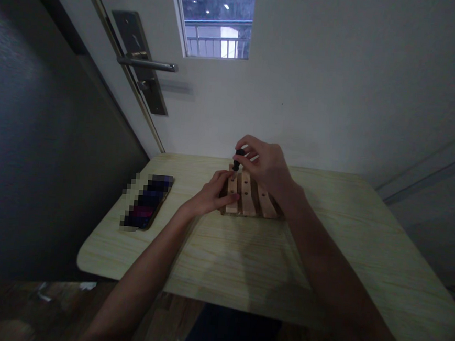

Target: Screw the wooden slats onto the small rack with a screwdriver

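Head view: A pale wood-grain table stands against a white door. On it, near the far edge, sits a dark brown base carrying three light wooden strips: left strip, middle strip and right strip. Dark holes are visible in the strips. Whether the base is a flat board or a tray with raised sides cannot be told.

The right hand is closed on the handle of a black-handled screwdriver, held nearly upright over the left strip; contact of the tip with a hole cannot be confirmed. The left hand has its thumb and fingers spread apart, resting at the left strip, with the thumb across its nearer part. The hands are near each other.

A smartphone, partly pixelated, lies on the table, left of the base. The door bears a lever handle and a window.
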{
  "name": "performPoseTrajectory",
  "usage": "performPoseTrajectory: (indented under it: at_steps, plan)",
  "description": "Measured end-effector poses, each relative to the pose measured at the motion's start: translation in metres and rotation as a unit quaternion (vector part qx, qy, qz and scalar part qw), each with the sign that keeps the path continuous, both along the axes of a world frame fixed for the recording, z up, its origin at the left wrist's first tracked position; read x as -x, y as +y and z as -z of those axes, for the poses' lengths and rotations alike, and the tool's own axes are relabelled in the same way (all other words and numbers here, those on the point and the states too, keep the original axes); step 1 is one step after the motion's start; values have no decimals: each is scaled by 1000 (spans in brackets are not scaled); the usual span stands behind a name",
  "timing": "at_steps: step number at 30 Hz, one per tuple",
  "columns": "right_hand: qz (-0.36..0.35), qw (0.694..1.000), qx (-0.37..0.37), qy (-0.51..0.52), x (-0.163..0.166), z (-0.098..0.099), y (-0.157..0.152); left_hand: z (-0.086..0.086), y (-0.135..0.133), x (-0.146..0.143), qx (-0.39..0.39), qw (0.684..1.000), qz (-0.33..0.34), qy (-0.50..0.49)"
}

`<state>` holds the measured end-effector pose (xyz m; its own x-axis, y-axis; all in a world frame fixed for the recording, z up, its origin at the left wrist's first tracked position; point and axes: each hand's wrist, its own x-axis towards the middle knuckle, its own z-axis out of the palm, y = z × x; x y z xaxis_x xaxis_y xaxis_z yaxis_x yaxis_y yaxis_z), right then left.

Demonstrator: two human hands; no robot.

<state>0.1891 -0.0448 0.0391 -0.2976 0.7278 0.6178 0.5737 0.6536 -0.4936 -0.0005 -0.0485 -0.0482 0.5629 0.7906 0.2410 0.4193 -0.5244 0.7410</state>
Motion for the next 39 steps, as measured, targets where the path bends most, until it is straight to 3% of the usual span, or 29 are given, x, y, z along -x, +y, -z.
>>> performPoseTrajectory:
  at_steps: [19,25,34,39]
  plan:
    - [-8,999,3,36,1,2,3,-6,-3,-3,5,1000,0,-3]
    - [-39,998,17,41,1,1,1,-5,-2,-3,4,1000,1,-4]
    - [42,999,3,-19,1,-1,-2,-8,-5,-3,8,1000,0,-7]
    - [34,998,-44,-37,2,2,0,-7,-4,-3,6,1000,1,-1]
